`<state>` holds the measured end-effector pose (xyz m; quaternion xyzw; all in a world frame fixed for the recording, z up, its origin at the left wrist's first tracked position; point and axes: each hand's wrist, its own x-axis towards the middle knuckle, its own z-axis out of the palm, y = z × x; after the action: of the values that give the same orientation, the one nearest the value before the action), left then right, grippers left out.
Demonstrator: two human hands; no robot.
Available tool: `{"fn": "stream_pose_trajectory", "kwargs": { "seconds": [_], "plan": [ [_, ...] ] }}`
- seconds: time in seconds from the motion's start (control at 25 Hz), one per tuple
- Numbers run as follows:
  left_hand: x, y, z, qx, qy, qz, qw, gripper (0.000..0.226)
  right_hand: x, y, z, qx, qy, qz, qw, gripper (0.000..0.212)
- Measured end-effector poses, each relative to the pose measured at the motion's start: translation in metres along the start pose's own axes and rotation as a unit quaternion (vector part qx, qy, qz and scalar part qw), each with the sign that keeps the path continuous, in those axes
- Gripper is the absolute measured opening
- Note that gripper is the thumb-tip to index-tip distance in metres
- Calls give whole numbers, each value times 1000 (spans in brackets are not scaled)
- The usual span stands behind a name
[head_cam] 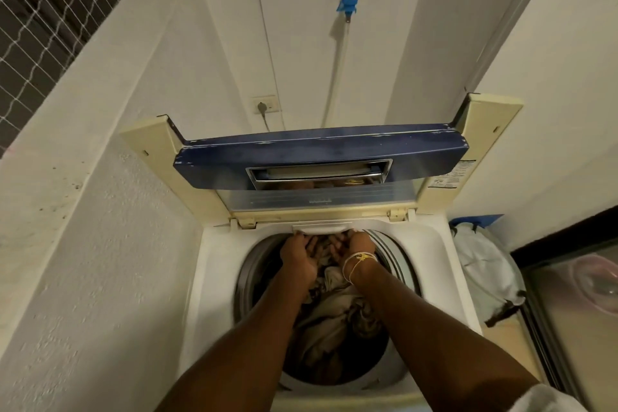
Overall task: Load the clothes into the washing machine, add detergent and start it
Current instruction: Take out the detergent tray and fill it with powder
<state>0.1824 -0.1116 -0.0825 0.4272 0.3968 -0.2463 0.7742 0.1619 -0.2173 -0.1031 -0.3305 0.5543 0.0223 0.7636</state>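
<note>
1. While both arms reached in from the near side, the clothes (334,314) lay heaped in the washing machine (214,278) drum. They looked soft, limp and light, best gathered by bunched handfuls.
2. Farther in, the left hand (298,257) and right hand (357,249) curled their fingers into cloth at the far rim; gripping or only pressing, I couldn't tell.
3. Beyond stood the raised lid (317,154), and a laundry bag (485,271) slumped at right.

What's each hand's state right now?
Left hand: fingers curled into the clothes; grip cannot be told.
Right hand: likewise curled into the clothes; cannot be told.
</note>
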Motion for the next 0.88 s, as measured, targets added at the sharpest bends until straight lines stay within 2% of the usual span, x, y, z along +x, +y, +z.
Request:
{"fn": "stream_pose_trajectory", "kwargs": {
  "seconds": [0.24,0.36,0.52,0.64,0.88],
  "plan": [
    [13,-8,-2,-35,0,1,999,26,-1,11,5,84,10,-4,996,32],
    [10,-12,4,-21,29,9,999,22,-2,14,9,92,17,-11,996,32],
    [10,-14,5,-25,29,12,999,25,-2,21,12,113,2,-27,993,35],
    [15,-16,0,-41,3,12,999,26,5,25,16,117,3,-5,993,40],
    [15,-22,-3,-23,-12,10,1000,31,-24,26,16,150,-37,11,988,28]
  ]
}}
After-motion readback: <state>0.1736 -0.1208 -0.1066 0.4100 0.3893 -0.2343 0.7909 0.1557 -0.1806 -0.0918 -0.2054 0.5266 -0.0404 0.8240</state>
